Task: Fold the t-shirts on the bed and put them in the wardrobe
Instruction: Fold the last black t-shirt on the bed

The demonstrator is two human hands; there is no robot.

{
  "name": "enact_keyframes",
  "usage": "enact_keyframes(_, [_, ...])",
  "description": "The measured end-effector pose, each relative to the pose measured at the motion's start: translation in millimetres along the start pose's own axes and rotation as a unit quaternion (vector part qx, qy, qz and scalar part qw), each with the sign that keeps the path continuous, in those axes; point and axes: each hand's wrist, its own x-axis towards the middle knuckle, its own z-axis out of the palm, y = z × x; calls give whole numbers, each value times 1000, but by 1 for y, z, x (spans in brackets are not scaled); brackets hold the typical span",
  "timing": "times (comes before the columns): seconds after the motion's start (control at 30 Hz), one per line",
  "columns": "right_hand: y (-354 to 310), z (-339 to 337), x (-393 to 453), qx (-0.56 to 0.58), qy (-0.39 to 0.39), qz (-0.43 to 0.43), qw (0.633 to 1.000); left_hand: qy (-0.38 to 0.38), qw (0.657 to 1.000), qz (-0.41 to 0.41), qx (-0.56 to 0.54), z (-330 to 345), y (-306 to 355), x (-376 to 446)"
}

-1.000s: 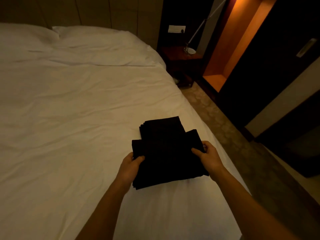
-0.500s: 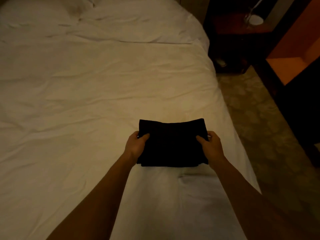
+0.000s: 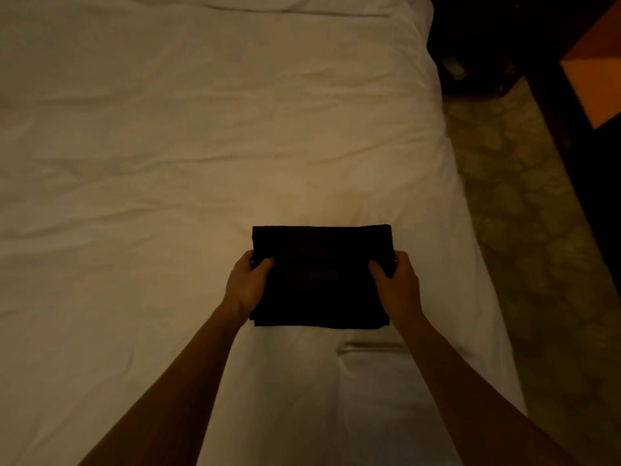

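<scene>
T-shirts (image 3: 321, 275), black and folded into one compact rectangular stack, are sitting near the right edge of the bed (image 3: 168, 146) in the head view, close in front of the person; how many garments are in the stack I cannot tell, since the dark cloth is hiding its layers. The left hand (image 3: 247, 284) is grasping the stack's left edge, thumb lying on top and fingers tucking beneath; the right hand (image 3: 398, 284) is grasping the right edge in the same way; gripping at both sides is probably keeping the folds pressed together so nothing is sliding loose. Whether the stack is resting on the white sheet or being raised just clear of it is hard to say. The folding is looking done, judging from the neat square outline, and carrying to the wardrobe seems to be the step in hand. Patterned carpet (image 3: 524, 230) is running alongside the bed on the right; dark wooden furniture (image 3: 571, 136) with an orange-lit panel (image 3: 601, 85) is standing beyond it.
</scene>
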Motion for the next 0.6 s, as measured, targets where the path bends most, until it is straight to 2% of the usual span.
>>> enact_keyframes(0.07, [5,0,3,-37,18,6,999,26,999,22,32,-1,-6,6])
enact_keyframes(0.13, [16,-2,9,-6,9,63,998,22,1000,7,1,-5,-12,14])
enact_keyframes(0.2, [23,-4,14,83,-36,151,984,-29,995,-61,-71,-9,-22,25])
enact_keyframes(0.27, [26,-3,15,132,-79,188,970,-96,980,-124,-120,-12,-35,36])
enact_keyframes(0.33, [28,1,14,161,-91,185,965,-128,972,-135,-143,-12,-47,44])
enact_keyframes(0.43, [31,4,16,197,-119,179,956,-149,971,-110,-152,-13,-47,44])
enact_keyframes(0.53, [32,2,20,203,-160,164,952,-207,962,-101,-145,-14,-45,48])
enact_keyframes(0.6, [33,0,23,197,-180,163,950,-217,959,-109,-143,-13,-43,51])
